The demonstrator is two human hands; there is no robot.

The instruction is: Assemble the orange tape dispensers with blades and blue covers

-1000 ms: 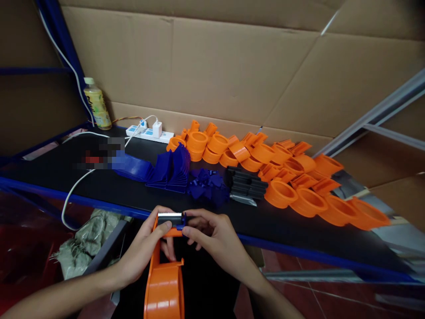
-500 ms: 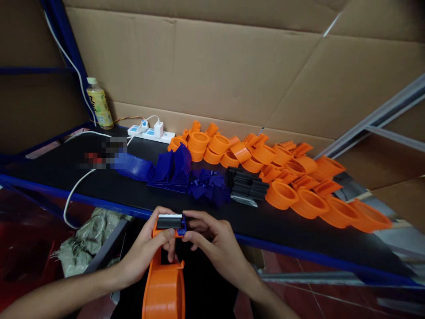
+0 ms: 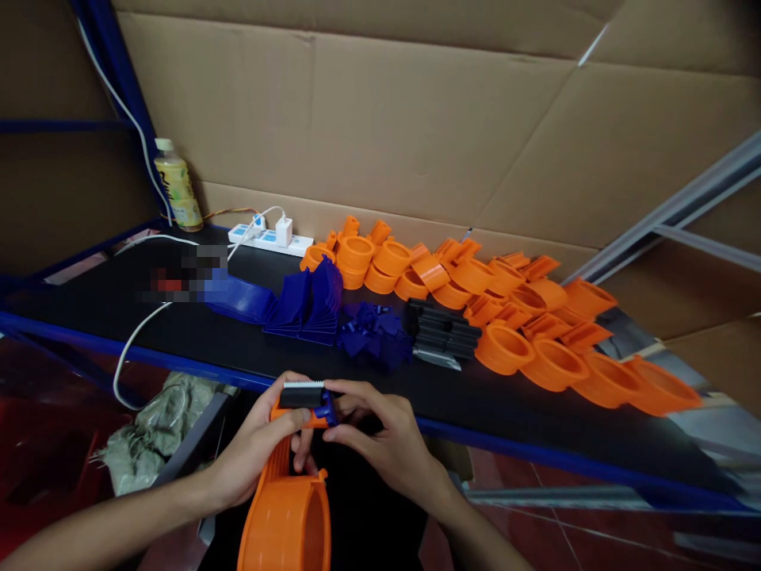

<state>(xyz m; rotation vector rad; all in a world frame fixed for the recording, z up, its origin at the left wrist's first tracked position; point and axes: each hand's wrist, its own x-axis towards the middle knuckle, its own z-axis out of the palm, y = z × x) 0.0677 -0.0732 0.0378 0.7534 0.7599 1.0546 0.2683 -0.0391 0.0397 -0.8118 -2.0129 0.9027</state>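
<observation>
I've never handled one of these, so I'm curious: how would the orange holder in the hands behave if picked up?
The orange holder is probably stiff: its ring keeps an even curve, clear of the left hand. It looks light for its size, being hollow and thin-walled. Its shiny surface suggests it may be a bit slippery.

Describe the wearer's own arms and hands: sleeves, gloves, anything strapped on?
Left hand and right hand are both ungloved, with no ring or watch showing; some fingers are partly hidden. Left forearm and right forearm show no sleeves, cables, straps or markings. The plain black area between them may be clothing, but it's too dark to confirm.
</observation>
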